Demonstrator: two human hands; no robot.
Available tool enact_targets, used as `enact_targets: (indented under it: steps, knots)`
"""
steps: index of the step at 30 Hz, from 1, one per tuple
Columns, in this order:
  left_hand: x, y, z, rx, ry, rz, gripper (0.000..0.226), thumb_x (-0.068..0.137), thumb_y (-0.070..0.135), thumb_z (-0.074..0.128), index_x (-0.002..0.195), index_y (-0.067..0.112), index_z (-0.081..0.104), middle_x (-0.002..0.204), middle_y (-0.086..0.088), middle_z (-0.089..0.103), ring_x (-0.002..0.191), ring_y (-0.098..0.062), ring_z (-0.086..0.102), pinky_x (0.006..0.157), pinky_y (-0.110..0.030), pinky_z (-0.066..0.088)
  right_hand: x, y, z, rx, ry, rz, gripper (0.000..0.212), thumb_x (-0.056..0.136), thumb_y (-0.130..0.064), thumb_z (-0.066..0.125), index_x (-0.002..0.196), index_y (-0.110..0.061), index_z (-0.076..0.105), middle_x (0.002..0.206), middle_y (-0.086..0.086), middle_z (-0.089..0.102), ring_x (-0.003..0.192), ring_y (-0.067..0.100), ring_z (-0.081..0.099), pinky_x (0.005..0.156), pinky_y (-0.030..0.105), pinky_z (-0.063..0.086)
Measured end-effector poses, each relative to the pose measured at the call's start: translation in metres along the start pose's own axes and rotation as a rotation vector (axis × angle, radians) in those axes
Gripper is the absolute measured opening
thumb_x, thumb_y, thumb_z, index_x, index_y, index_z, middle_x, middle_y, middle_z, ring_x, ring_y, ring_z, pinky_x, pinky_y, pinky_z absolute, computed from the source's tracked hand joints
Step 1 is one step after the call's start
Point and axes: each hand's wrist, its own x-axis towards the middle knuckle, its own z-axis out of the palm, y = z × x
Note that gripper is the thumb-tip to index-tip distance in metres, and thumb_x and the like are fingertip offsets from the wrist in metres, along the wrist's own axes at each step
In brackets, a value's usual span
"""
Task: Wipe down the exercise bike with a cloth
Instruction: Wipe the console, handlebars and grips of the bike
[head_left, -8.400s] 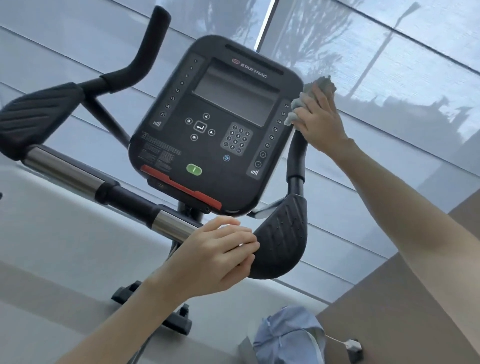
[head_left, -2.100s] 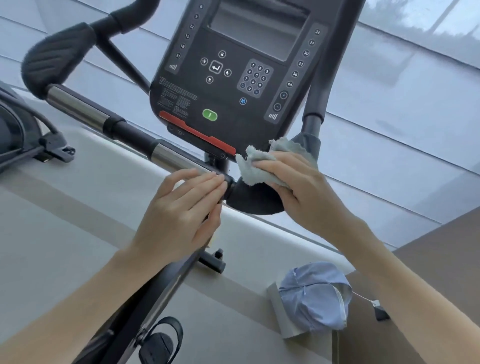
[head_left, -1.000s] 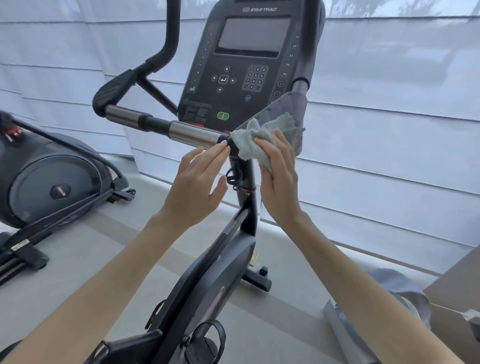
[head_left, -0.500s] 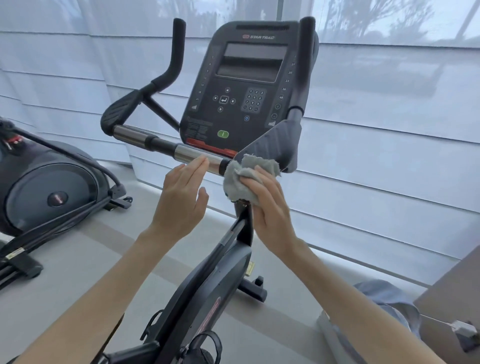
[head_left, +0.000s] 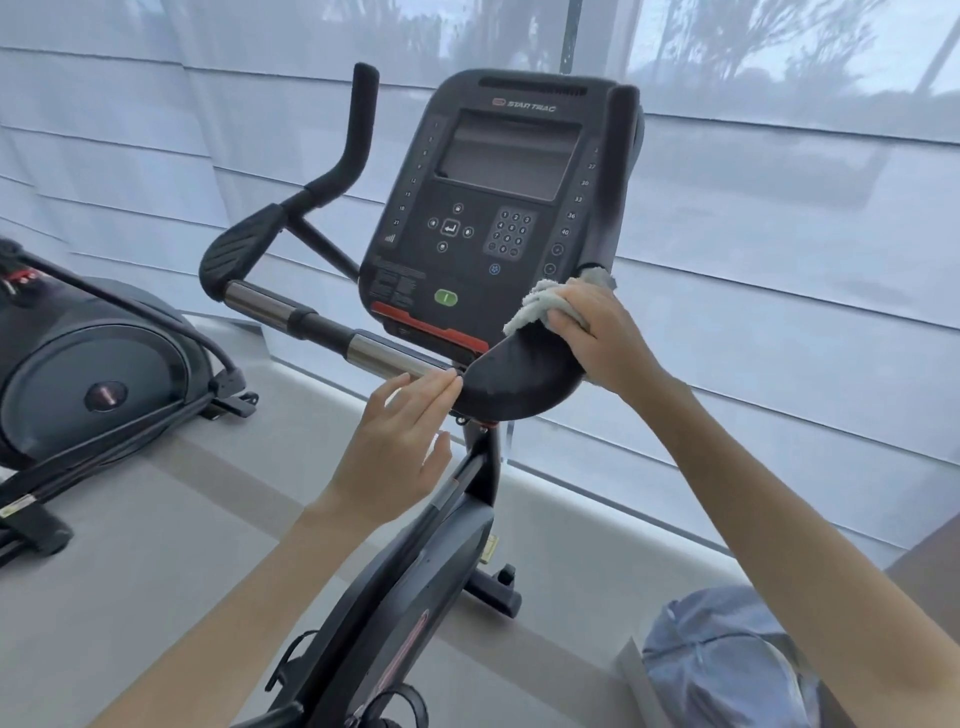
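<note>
Right grip: our right hand (head_left: 605, 338) is closed over the cloth (head_left: 535, 306), fingers clamped on top of the wad, pressing it onto the upper edge of the right elbow pad (head_left: 519, 382).
Left grip: our left hand (head_left: 397, 447) holds nothing — fingers are extended together, tips touching the handlebar (head_left: 384, 356) just where the chrome sleeve meets the pad.
Cloth position: bunched under and ahead of the right fingers, a loose corner trailing toward the console (head_left: 493, 218); a second fold shows behind the knuckles, against the right upright grip (head_left: 618, 182).
Exercise bike position: the exercise bike (head_left: 415, 571) stands directly below and ahead of both grips, its frame running down between our forearms.
Risk, console: the green button (head_left: 445, 298) and keypad (head_left: 511, 234) sit just beyond the cloth's leading corner. A stroke carried too far forward could press a key.
Risk, coverage: the cloth is wadded, so only a small patch contacts the pad — the curved underside, below the grip, is likely to be missed.
Risk, slip: the left fingertips rest on smooth chrome without wrapping it; a hard push from the right hand could shift our brace.
Risk, snag: the trailing corner could catch in the gap under the red strip (head_left: 431, 327).
</note>
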Motion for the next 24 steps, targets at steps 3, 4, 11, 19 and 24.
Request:
enact_targets:
  steps: [3, 4, 11, 19, 24]
  knots:
    - [-0.001, -0.003, 0.005, -0.004, 0.020, 0.020, 0.044, 0.088, 0.016, 0.052, 0.128, 0.001, 0.056, 0.131, -0.013, 0.058, 0.124, -0.024, 0.051, 0.108, -0.044, 0.035, -0.004, -0.011, 0.002, -0.054, -0.014, -0.055, 0.021, 0.090, 0.000, 0.053, 0.102, -0.009, 0.068, 0.105, -0.004, 0.066, 0.096, 0.015, 0.051, 0.092, 0.033, 0.038]
    - [0.000, -0.004, 0.005, -0.015, 0.028, 0.028, 0.043, 0.088, 0.017, 0.050, 0.128, 0.001, 0.056, 0.131, -0.013, 0.058, 0.124, -0.024, 0.052, 0.107, -0.044, 0.035, -0.008, -0.016, 0.004, -0.080, -0.018, -0.072, 0.022, 0.090, 0.001, 0.053, 0.103, -0.007, 0.068, 0.106, 0.001, 0.067, 0.096, 0.020, 0.053, 0.091, 0.033, 0.038]
    - [-0.005, -0.026, 0.004, -0.086, 0.040, 0.096, 0.044, 0.087, 0.013, 0.051, 0.130, 0.000, 0.055, 0.135, -0.012, 0.054, 0.130, -0.023, 0.046, 0.111, -0.042, 0.032, -0.032, -0.061, 0.033, -0.240, -0.056, -0.071, 0.025, 0.086, 0.008, 0.052, 0.107, 0.002, 0.065, 0.113, 0.013, 0.065, 0.102, 0.034, 0.059, 0.092, 0.047, 0.044]
    - [-0.020, -0.107, 0.000, -0.104, -0.016, 0.005, 0.053, 0.087, 0.018, 0.047, 0.137, 0.001, 0.045, 0.141, -0.014, 0.047, 0.133, -0.025, 0.038, 0.114, -0.037, 0.024, -0.039, -0.115, 0.054, -0.010, 0.013, 0.054, 0.028, 0.090, 0.004, 0.053, 0.114, -0.007, 0.062, 0.118, -0.010, 0.061, 0.111, 0.005, 0.054, 0.098, 0.026, 0.041]
    - [-0.014, -0.157, 0.003, -0.018, -0.095, -0.054, 0.062, 0.087, 0.030, 0.039, 0.141, -0.001, 0.037, 0.146, -0.015, 0.040, 0.137, -0.026, 0.034, 0.115, -0.042, 0.018, -0.012, -0.120, 0.029, -0.137, 0.267, 0.094, 0.026, 0.092, -0.006, 0.048, 0.116, -0.007, 0.059, 0.123, -0.009, 0.057, 0.118, -0.001, 0.048, 0.104, 0.018, 0.032]
